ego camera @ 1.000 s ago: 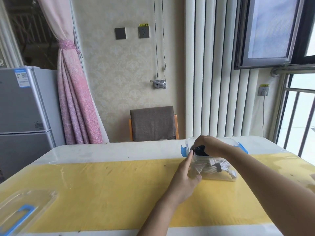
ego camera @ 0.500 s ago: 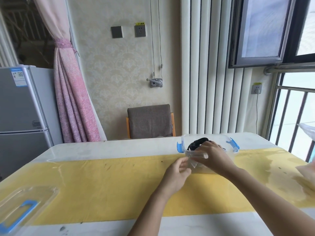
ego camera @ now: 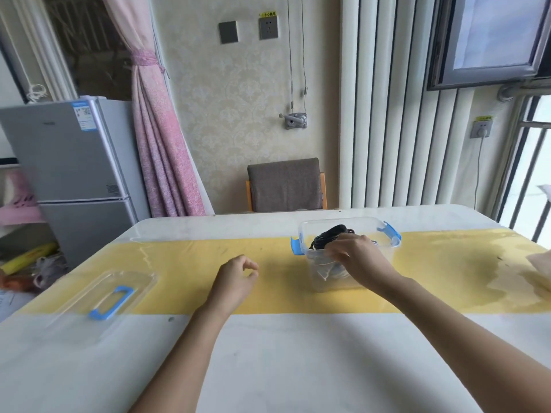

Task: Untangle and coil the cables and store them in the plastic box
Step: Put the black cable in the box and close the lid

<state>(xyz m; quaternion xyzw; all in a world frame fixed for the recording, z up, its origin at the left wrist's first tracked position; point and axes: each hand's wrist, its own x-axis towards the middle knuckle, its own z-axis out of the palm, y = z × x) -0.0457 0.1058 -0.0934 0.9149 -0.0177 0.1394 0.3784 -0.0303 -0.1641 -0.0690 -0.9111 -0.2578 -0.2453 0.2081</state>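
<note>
Cables sit in the plastic box [ego camera: 376, 271] on the far half of the desk [ego camera: 298, 359]: a black cable [ego camera: 327, 235] pokes above the rim, and a paler cable [ego camera: 326, 270] lower down is only a blur through the clear wall. Both forearms are cut off by the lower edge. The left hand [ego camera: 235, 278] hovers over the yellow strip [ego camera: 179, 263], fingers loosely curled, holding nothing. At the left lies the clear lid [ego camera: 89, 296] with its blue handle. The right hand [ego camera: 359, 255] covers the box's near rim with bent fingers; I cannot tell whether it grips the rim, the cable or neither. Beyond the desk stands a brown chair [ego camera: 284, 186].

Half a second ago the left hand was against the box's near left corner; now it is well apart from it. The right hand was spread across the front wall and has risen to the rim.
</note>
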